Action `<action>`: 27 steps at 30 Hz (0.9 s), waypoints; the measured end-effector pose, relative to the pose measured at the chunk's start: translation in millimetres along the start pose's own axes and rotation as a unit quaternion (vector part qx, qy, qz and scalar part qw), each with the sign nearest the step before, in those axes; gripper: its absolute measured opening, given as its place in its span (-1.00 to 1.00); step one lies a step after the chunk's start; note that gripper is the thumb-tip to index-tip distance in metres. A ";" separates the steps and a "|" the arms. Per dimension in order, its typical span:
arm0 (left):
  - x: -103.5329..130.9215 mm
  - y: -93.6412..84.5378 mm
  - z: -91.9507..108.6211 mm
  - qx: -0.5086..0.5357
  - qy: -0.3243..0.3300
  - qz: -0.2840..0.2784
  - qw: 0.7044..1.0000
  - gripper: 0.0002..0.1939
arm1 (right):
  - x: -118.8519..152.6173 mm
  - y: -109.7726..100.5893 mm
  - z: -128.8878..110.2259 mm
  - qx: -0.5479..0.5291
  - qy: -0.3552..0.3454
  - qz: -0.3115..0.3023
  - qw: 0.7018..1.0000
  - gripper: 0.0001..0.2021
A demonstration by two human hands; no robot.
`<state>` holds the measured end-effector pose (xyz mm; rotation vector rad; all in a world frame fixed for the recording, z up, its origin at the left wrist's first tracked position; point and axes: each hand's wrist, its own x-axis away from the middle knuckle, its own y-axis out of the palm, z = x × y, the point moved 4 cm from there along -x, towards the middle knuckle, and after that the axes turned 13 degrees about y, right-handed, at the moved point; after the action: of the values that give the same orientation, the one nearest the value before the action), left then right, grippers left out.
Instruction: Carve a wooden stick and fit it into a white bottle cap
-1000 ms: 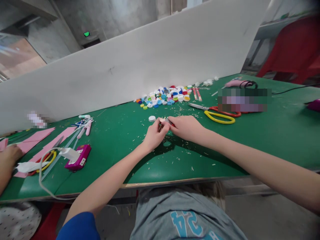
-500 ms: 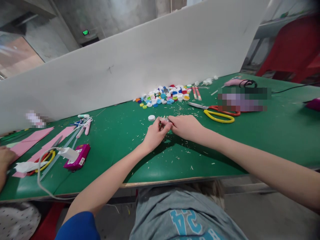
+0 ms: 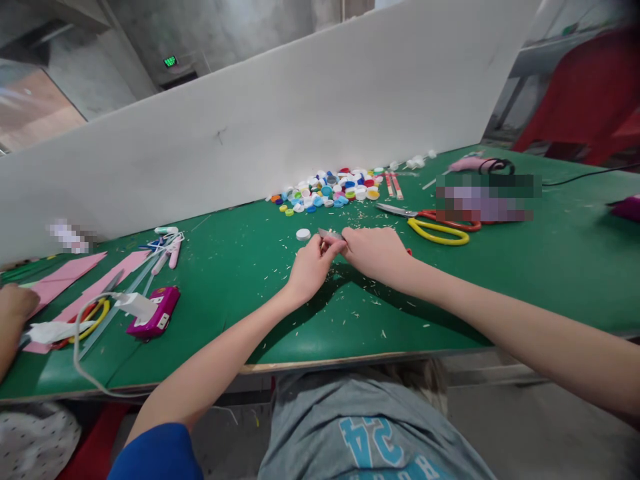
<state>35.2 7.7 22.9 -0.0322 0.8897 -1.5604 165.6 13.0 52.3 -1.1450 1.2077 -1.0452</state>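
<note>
My right hand is closed round a utility knife, whose grey blade points left past my fingers; a bit of red shows behind that hand. Close against it, my left hand is closed in a pinch under the blade. What its fingers hold is hidden. A white bottle cap lies on the green table just beyond my left fingers. Small pale shavings are scattered around and below both hands.
Many-coloured bottle caps are heaped by the white partition. Yellow-and-red-handled scissors lie to the right, near a pink glue gun. A purple power socket and pink paper are left, beside another person's hand.
The knife blade shows more plainly now between my hands, and red appears behind my right hand. Both hands stay almost in place. The other person's hand at the left has shifted slightly.
</note>
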 end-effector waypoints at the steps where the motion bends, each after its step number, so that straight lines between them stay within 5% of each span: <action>1: 0.0 -0.1 0.4 -0.006 -0.003 0.001 1.000 -0.58 | 0.2 0.2 -0.1 0.001 -0.001 0.005 1.000 -0.61; 18: 0.0 -1.3 3.0 -0.032 -0.013 0.009 0.999 -0.58 | 2.6 -0.1 -1.6 0.027 0.003 0.045 0.999 -0.67; 27: 0.7 -4.5 0.2 -0.050 -0.011 0.031 0.998 -0.55 | -5.2 1.3 6.0 0.023 0.024 0.062 0.998 -0.45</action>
<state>31.4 6.7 25.2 -0.0927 0.9424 -1.4546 171.1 18.9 51.7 -1.0019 1.2686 -1.0069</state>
